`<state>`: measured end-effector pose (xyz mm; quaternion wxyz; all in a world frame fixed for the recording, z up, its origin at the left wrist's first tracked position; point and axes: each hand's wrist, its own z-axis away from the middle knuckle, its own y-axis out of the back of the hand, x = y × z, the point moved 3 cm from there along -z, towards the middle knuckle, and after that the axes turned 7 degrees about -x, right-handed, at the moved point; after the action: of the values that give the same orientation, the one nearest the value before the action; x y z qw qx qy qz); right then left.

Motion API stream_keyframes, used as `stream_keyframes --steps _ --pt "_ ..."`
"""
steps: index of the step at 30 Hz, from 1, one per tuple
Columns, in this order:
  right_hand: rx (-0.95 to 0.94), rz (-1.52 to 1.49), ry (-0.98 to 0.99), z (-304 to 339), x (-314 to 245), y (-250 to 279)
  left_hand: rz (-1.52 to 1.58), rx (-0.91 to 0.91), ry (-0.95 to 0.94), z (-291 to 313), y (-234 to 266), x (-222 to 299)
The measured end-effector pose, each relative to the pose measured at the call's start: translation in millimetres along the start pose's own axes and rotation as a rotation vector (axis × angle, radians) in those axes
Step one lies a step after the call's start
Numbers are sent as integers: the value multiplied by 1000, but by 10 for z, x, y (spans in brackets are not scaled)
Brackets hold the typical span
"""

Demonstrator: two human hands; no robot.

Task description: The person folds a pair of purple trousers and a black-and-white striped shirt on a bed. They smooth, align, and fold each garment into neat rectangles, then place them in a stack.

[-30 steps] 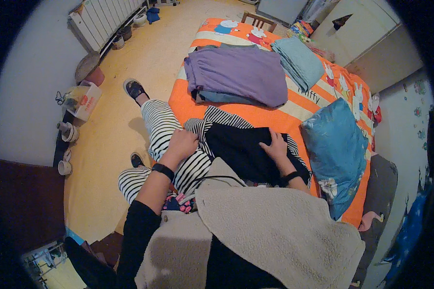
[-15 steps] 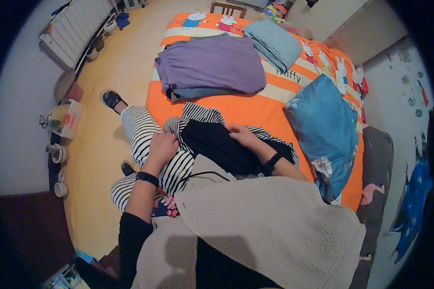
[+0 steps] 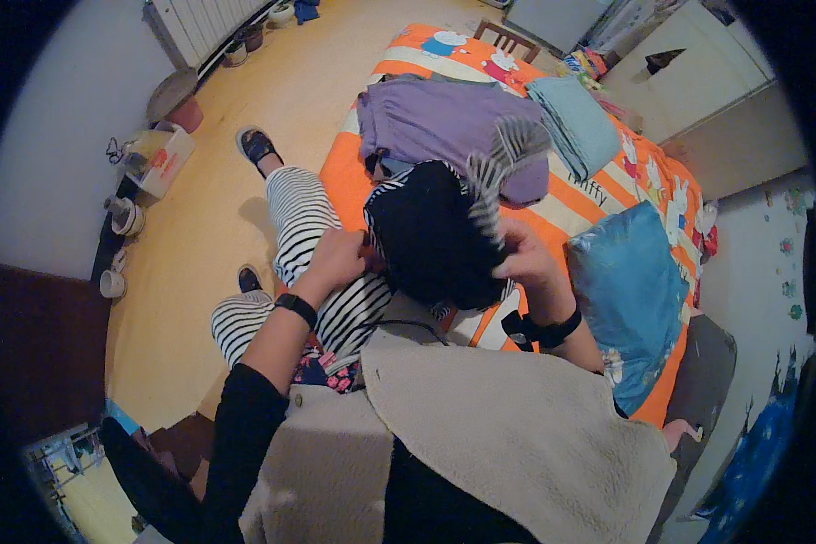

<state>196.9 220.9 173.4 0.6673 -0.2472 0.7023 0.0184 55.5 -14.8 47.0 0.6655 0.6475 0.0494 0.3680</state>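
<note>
A black garment with black-and-white striped parts [image 3: 435, 238] is bunched up above my lap and the bed's near edge. At its left edge my left hand [image 3: 340, 258] is closed on the cloth. My right hand [image 3: 528, 254] grips the opposite side, fingers bent against the dark fabric. A striped piece of the garment [image 3: 517, 145] swings up over the folded purple clothing [image 3: 435, 118], blurred by motion. Some of my left fingertips are hidden by the cloth.
An orange patterned bedspread [image 3: 539, 227] bears a folded light-blue cloth [image 3: 576, 127] and a blue pillow [image 3: 630, 281]. My striped trouser legs [image 3: 304, 213] are at the bed's left side. Flowerpots [image 3: 127, 218] and a white box [image 3: 165, 163] line the left wall.
The garment has been lifted off the bed and gathered up, its striped part flung outward. Both hands have risen with it. The view has turned, shifting the room rightward.
</note>
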Motion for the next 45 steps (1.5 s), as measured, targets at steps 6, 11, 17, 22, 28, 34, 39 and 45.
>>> stream_keyframes --steps 6,11,17,22,28,34,39,45 --pt "167 673 -488 -43 779 243 176 379 -287 106 56 15" --pt "233 1001 -443 -82 1178 524 120 278 -207 49 -103 -70" --pt "150 623 -489 -232 1251 348 403 86 -160 37 -113 -174" --pt "155 560 -296 -206 1079 31 1737 -24 137 93 -40 -195" --pt "393 162 -391 -55 732 90 2089 145 214 179 -15 -180" --pt "488 174 168 148 -76 156 1594 -121 422 143 -105 -143" --pt "141 348 436 281 -473 25 1896 260 303 139 234 -86" --pt "431 48 267 350 -354 51 1725 425 238 272 638 -401"
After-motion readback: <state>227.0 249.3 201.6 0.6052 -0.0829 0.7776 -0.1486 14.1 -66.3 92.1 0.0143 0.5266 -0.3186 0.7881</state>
